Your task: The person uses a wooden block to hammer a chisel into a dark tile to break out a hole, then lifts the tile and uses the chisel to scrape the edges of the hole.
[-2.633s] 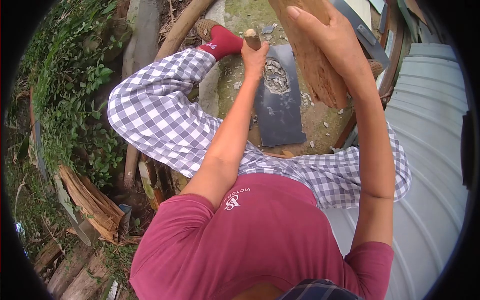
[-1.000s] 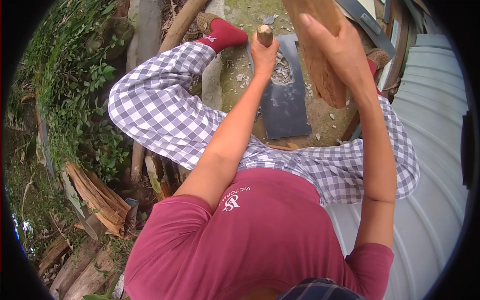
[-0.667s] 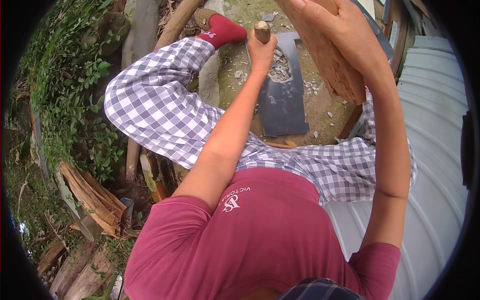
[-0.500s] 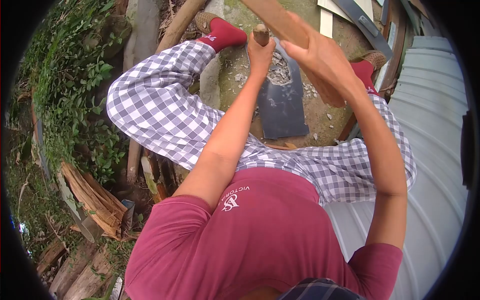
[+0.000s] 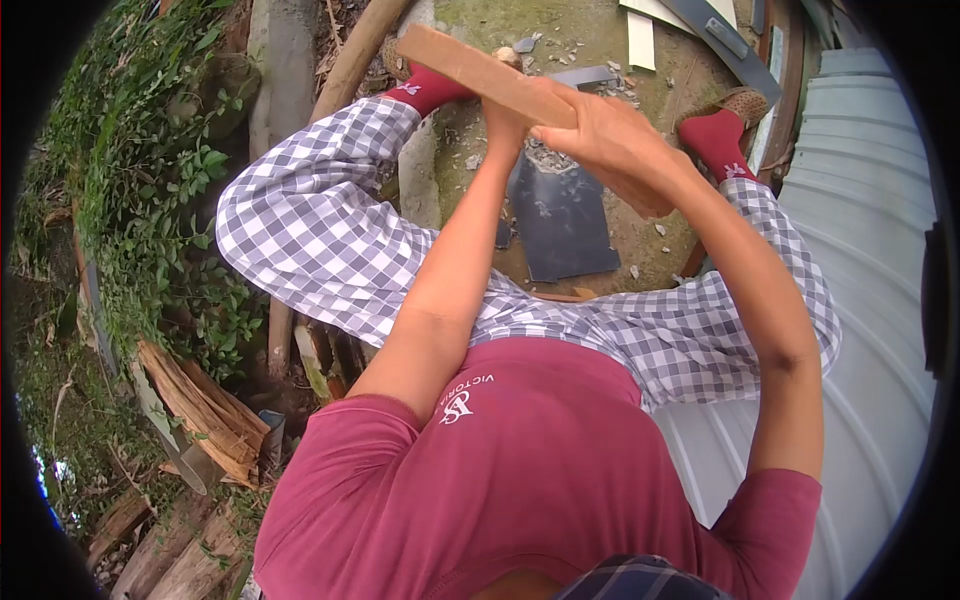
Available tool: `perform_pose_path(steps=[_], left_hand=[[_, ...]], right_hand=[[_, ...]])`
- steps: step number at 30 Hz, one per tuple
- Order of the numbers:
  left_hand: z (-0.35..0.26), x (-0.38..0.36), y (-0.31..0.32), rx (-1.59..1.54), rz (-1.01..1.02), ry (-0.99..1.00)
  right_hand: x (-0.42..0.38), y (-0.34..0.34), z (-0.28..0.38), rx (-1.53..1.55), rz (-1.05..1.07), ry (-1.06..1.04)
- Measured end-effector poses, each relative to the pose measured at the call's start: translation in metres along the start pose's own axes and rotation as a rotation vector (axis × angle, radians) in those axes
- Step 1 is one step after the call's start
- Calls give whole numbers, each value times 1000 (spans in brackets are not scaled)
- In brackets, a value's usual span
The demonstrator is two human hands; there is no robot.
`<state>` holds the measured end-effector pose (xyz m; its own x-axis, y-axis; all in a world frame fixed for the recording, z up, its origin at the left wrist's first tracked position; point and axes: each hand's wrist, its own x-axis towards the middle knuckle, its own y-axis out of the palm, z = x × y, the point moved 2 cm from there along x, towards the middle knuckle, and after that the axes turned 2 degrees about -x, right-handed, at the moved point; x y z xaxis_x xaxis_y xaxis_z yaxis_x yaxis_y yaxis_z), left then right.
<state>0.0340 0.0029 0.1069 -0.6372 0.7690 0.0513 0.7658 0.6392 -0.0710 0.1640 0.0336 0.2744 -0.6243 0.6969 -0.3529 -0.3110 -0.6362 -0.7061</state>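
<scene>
My left hand [image 5: 503, 125] is closed around an upright wooden-handled tool, whose pale rounded handle end [image 5: 508, 56] shows just past the board; its lower part is hidden. In my right hand [image 5: 605, 135] is a thick wooden board [image 5: 480, 80], gripped with the fingers wrapped round it. The board slants across the view in front of my left hand and covers part of it. Under my hands lies a dark grey sheet [image 5: 565, 225] with a broken-out area full of pale fragments [image 5: 548, 158], partly hidden. Beyond the board a grey strip [image 5: 585, 76] shows.
Loose chips lie over the mossy ground [image 5: 640, 110]. Pale strips [image 5: 641, 42] and a dark strip [image 5: 722, 38] lie at upper right, beside corrugated metal sheeting [image 5: 850, 200]. Leafy plants [image 5: 150, 180], a wooden pole [image 5: 358, 60] and split wood [image 5: 205, 410] are on the left.
The board in my right hand has come down and left, so it now crosses in front of my left hand and the tool handle. My left hand has shifted slightly left.
</scene>
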Motion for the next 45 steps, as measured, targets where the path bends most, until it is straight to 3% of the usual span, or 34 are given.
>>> perform_pose_path(steps=[1,3,5,6,7,9,11,13,15,17,21,23,24,25,27,28,29,31,32,34,37,40,43,45], left_hand=[[8,6,6,-26,39,45],[20,1,2,3,80,-134],[49,-6,8,-969,117,-471],[13,-2,24,-213,-180,-92],[7,0,16,-212,-189,-84],[-1,12,2,57,10,-51],[2,13,2,-24,-37,-25],[6,12,2,-17,-24,-42],[15,12,5,-143,-1,20],[10,14,7,-195,6,-15],[7,9,4,-33,14,-40],[1,7,4,6,14,-49],[-4,6,3,14,-2,-44],[-5,5,4,21,-16,-41],[-6,7,4,-7,-1,-34],[-5,6,3,-29,16,-30],[0,5,3,-29,17,-27],[1,13,7,-202,17,21],[-4,11,6,-142,-30,79],[11,3,-9,-81,-22,-39],[35,30,-20,-85,-55,-127],[51,44,-41,-202,-79,-140],[54,40,-49,-435,-162,-289],[52,37,-43,-450,-192,-263]], right_hand=[[-1,14,-10,-26,37,-44],[-6,20,-5,-42,120,-79],[-10,-14,29,88,80,-87],[-13,-28,39,168,-2,-107],[-16,-43,51,245,-88,-134],[-33,-77,88,287,-178,-164],[-26,-75,82,332,-260,-179],[1,-31,18,60,-232,-43],[-5,5,-20,-8,-177,-27],[4,-1,-22,-91,-122,-33],[-14,-55,39,226,-227,-53],[-24,-84,84,499,-558,-272],[-26,-105,113,648,-592,64],[-20,-97,96,647,-594,60],[-4,-61,37,384,-480,-166],[-4,-41,23,81,-246,19],[2,-14,-5,-129,-62,-4],[-4,10,-24,116,-96,12],[-2,4,-29,108,-91,4],[-24,-4,-16,421,18,177],[-39,-10,-25,451,-178,145],[-60,-8,-34,622,-220,175],[-81,7,-46,741,-251,262],[-93,20,-55,798,-262,292]])
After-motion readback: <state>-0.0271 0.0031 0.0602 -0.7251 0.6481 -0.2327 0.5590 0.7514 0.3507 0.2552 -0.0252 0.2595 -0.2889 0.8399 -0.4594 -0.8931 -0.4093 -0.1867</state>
